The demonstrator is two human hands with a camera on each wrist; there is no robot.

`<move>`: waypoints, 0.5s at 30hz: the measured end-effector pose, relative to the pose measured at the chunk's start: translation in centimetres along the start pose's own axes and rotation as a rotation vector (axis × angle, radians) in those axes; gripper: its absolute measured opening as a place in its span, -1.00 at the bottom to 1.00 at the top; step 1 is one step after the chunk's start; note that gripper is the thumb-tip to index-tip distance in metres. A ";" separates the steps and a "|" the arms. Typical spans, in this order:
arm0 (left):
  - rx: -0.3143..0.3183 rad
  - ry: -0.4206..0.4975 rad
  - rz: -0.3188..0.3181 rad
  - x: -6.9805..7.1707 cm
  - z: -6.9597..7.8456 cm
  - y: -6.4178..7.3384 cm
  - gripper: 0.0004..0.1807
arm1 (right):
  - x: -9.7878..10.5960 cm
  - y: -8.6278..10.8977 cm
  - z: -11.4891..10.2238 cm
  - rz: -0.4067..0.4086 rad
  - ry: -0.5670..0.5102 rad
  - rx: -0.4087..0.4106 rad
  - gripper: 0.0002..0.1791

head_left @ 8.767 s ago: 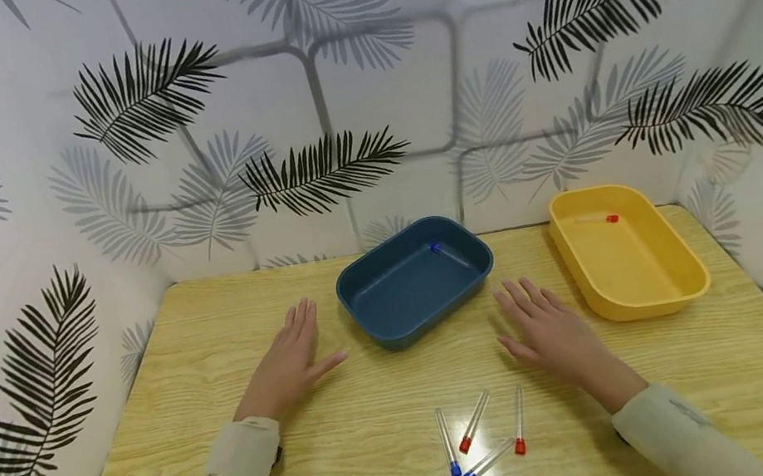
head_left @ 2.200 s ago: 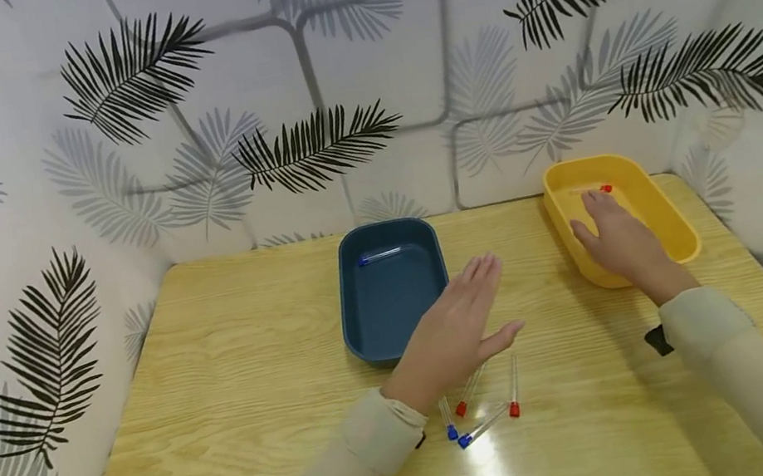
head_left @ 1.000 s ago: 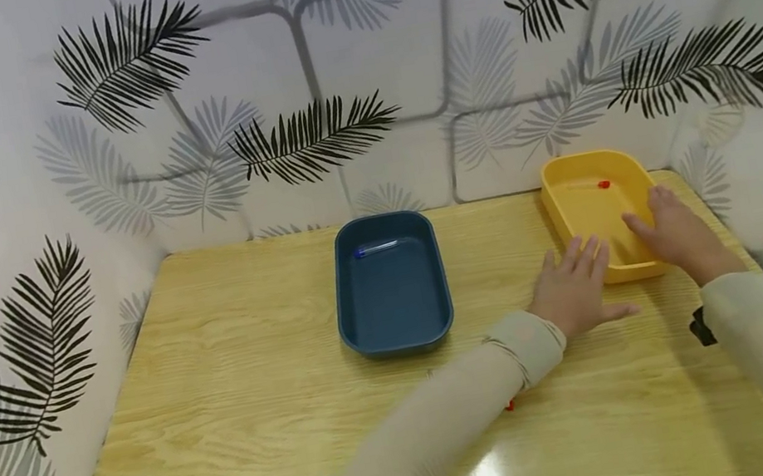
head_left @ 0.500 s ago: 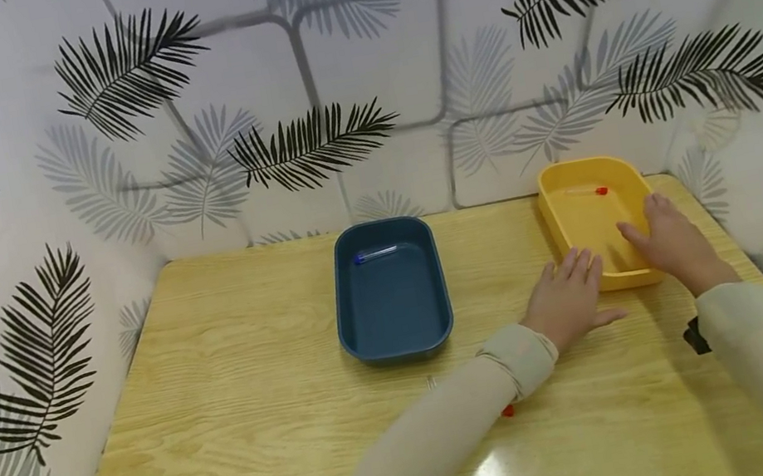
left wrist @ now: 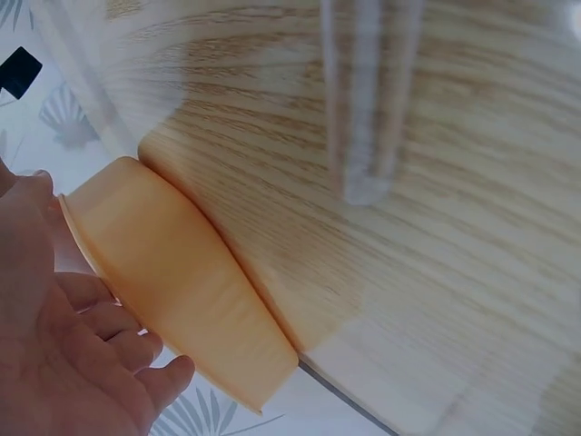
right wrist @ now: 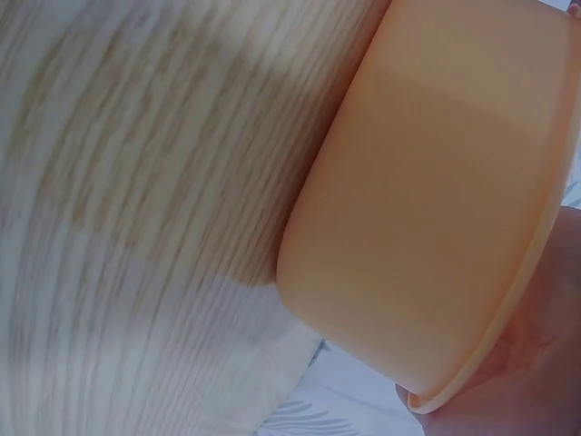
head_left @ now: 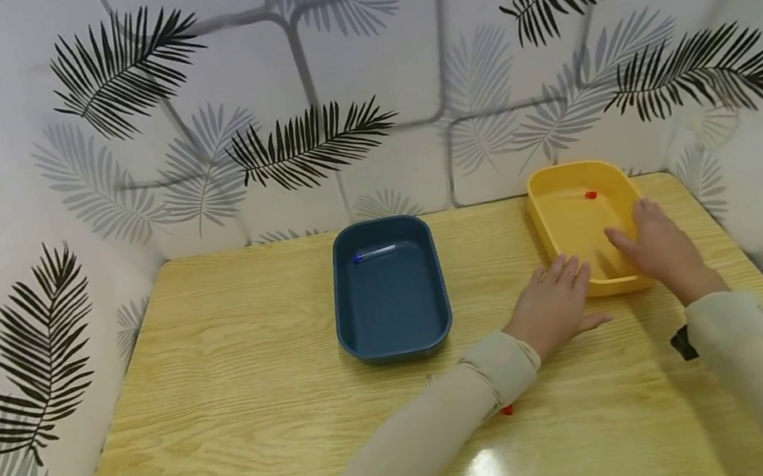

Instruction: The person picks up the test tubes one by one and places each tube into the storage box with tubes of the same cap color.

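Note:
A yellow tray [head_left: 589,237] stands at the back right, with one red-capped tube [head_left: 590,195] lying inside. My right hand [head_left: 665,248] holds its right rim, thumb over the inside and fingers at the outer side. At the near left corner, my left hand [head_left: 550,306] touches the tray with loosely extended fingers, its thumb pointing away along the front. The left wrist view has these fingers [left wrist: 168,381] against the tray's rim. A dark blue tray [head_left: 391,304] sits left of both hands, holding a blue-capped tube [head_left: 375,253].
Under my left forearm a red cap [head_left: 506,410] and a clear tube end [head_left: 430,380] peek out; the other loose tubes are hidden there. A clear tube [left wrist: 363,109] looms large in the left wrist view. The patterned wall [head_left: 286,212] rises behind the table.
The blue tray was slanted and now stands straight. Both hands went over to the yellow tray, my left arm crossing above the loose tubes. Lately the yellow tray and both hands have shifted slightly left.

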State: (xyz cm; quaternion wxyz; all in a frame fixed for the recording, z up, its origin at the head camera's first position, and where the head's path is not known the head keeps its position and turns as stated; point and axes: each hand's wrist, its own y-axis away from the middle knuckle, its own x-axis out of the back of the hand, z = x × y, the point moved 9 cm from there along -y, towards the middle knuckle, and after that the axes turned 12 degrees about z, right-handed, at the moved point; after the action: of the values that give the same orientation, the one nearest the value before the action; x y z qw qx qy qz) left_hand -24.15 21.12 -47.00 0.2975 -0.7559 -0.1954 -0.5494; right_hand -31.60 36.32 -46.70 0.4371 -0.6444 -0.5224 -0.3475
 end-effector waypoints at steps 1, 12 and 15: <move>-0.001 0.004 -0.003 0.0 -0.1 0.2 -0.13 | 0.0 0.1 -0.1 0.000 0.001 -0.002 -0.03; -0.020 0.039 0.011 0.2 -1.0 2.2 -0.17 | -0.3 1.0 -2.3 0.011 0.001 0.005 -0.11; -0.013 0.048 -0.013 0.3 -1.3 2.7 -0.17 | -0.6 1.1 -2.8 0.007 -0.004 0.005 -0.11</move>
State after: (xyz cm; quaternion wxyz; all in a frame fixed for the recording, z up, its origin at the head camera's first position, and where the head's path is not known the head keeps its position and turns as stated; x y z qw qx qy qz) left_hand -23.26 18.22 -47.09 0.2936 -0.7432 -0.1893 -0.5706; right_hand -30.62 33.47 -46.39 0.4389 -0.6459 -0.5219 -0.3432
